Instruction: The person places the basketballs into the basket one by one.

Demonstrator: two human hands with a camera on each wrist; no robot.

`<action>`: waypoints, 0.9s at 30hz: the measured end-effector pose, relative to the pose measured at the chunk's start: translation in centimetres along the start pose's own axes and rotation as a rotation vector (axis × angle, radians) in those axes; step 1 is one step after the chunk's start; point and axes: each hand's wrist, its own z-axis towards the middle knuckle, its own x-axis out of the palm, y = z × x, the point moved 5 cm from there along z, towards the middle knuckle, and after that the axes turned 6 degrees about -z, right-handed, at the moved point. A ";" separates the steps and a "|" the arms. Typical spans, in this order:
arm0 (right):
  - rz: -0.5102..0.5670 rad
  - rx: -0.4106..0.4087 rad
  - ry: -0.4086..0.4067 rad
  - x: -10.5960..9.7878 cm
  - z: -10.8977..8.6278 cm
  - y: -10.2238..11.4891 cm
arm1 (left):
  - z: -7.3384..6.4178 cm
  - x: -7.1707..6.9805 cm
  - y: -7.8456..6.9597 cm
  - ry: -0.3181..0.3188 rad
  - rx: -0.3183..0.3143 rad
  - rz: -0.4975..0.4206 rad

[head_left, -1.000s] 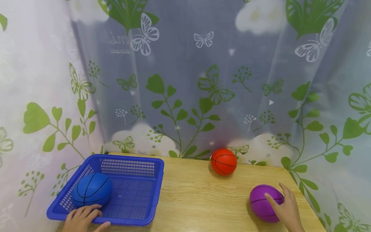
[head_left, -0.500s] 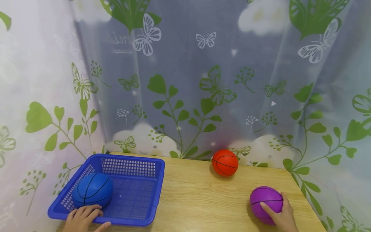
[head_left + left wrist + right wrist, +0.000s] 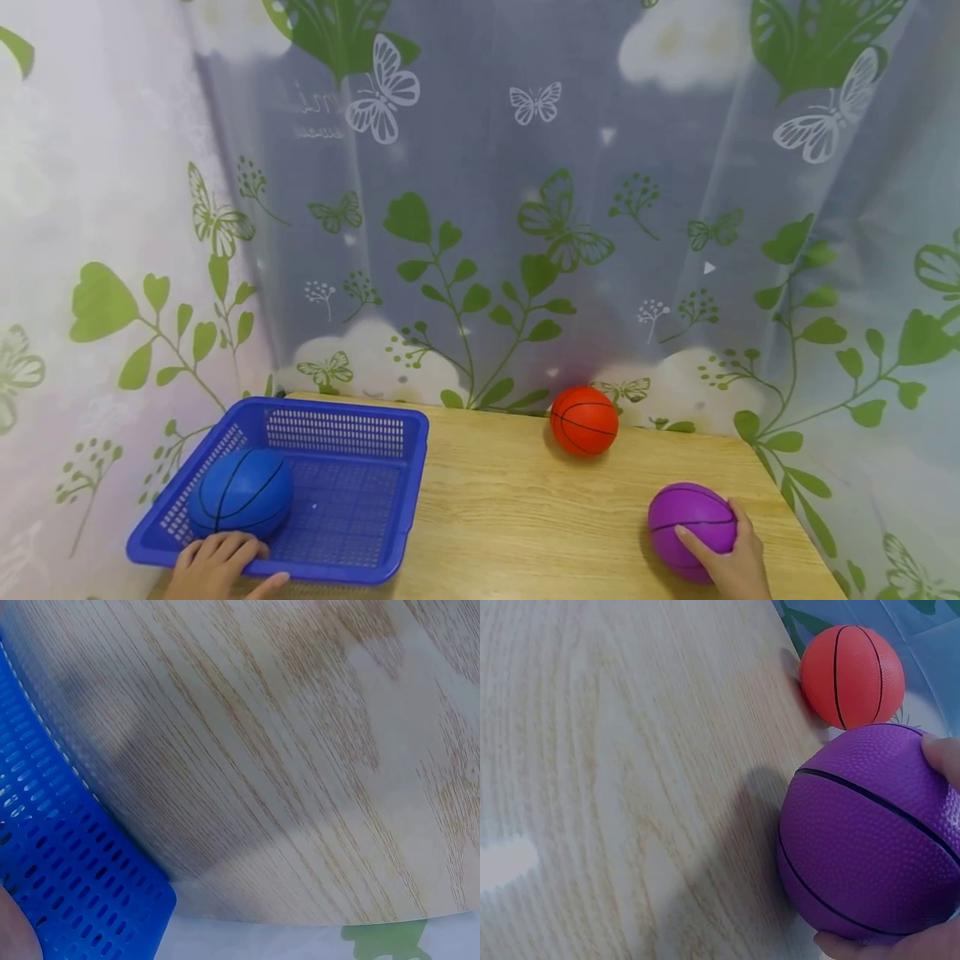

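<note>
A purple mini basketball with black lines sits on the right of the wooden table. My right hand grips its right side, the thumb on the near face and a finger round the far side. Up close in the right wrist view, the pebbled purple ball lies between thumb and finger. My left hand holds the near rim of a blue perforated plastic basket, fingers hooked over the edge. Inside, by those fingertips, rests a blue mini basketball.
A smaller-looking red-orange mini basketball stands at the table's back edge, against the patterned curtain. Curtains also hang at both sides. Wooden tabletop lies between the basket and the purple ball.
My right hand's spread fingers have closed round the purple ball, which has turned slightly. The left hand stays on the basket rim. The head view has shifted a little.
</note>
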 end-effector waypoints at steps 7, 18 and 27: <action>0.019 0.033 -0.080 0.0 -0.2 -0.7 | 0.2 -0.1 -0.3 0.022 0.007 -0.003; 0.108 0.022 -0.122 0.0 -1.2 1.1 | 0.1 0.0 -0.1 0.049 -0.006 0.007; 0.199 -0.030 -0.037 1.2 -2.3 6.1 | 0.0 -0.1 -0.1 0.008 0.004 0.008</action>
